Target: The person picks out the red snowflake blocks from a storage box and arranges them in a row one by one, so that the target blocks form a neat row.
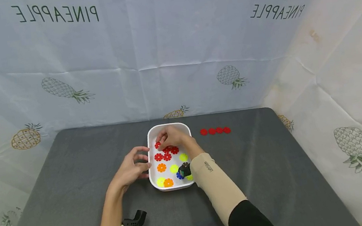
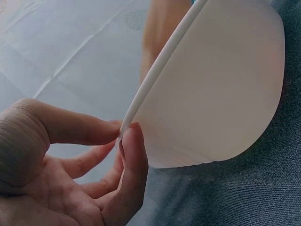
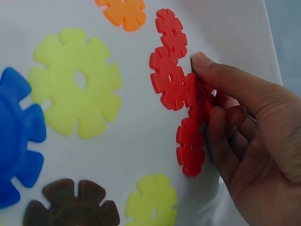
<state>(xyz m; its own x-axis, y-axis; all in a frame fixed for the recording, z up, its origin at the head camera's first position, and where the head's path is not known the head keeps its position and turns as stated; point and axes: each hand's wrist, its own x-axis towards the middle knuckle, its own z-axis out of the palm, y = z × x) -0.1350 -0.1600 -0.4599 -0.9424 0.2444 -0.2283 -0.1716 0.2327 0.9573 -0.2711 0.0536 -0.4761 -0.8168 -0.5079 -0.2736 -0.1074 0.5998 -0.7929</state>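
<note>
A white plastic tray [image 1: 172, 188] holds flat, notched snowflake-like discs in red, orange, yellow, blue and dark brown. At the tray's left side my left hand [image 1: 128, 170] pinches the rim [image 2: 148, 87] between thumb and fingers. Inside the tray's far part, my right hand [image 1: 173, 136] has its thumb and fingers curled about a red disc [image 3: 208, 101], which is partly hidden by them. Other red discs [image 3: 168, 77] lie close beside the fingertips. A yellow disc [image 3: 77, 82] and a blue disc [image 3: 16, 136] are nearer the wrist.
On the dark grey tabletop [image 1: 280, 176], several red discs [image 1: 219, 130] lie in a row right of the tray. An orange disc [image 1: 161, 168] sits inside the tray's left side. Behind the table hangs a pale pineapple-print cloth [image 1: 163, 34].
</note>
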